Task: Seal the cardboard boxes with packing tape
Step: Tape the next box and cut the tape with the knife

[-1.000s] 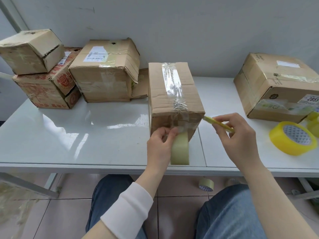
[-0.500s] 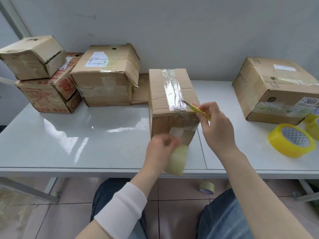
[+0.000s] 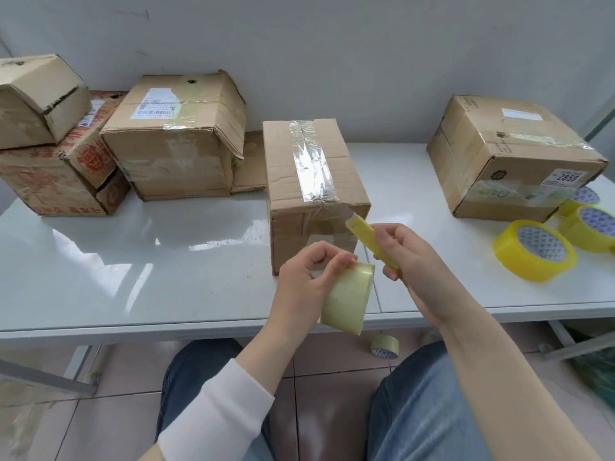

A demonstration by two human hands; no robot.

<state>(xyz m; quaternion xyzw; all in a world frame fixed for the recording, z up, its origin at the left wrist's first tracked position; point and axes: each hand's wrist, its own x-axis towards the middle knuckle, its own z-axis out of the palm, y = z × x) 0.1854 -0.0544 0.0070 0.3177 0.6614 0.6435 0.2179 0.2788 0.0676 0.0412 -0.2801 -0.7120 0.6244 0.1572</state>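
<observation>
1. A tall brown cardboard box (image 3: 316, 201) stands upright on the glossy white surface (image 3: 133, 267), close to its front edge. A strip of clear shiny packing tape (image 3: 309, 161) runs along its top seam and folds over the near upper edge.
2. The left hand (image 3: 304, 287) is curled round a pale cream roll of packing tape (image 3: 347, 299), with thumb and fingers pinching its upper rim. The roll is held just in front of the box's near face.
3. The right hand (image 3: 411, 261) grips a slim yellow utility knife (image 3: 367, 236). Its tip points up to the near upper edge, where the strip folds over. I cannot tell whether the blade touches the strip.
4. Well apart to the right sits a wide brown cardboard box with a label reading 2859 (image 3: 509, 154). Bright yellow tape rolls (image 3: 535, 251) lie flat just in front of it.
5. To the left, worn brown cardboard boxes (image 3: 173, 141) stand by the wall.
6. A small tape roll (image 3: 385, 346) lies on the tiled floor beneath the surface.
</observation>
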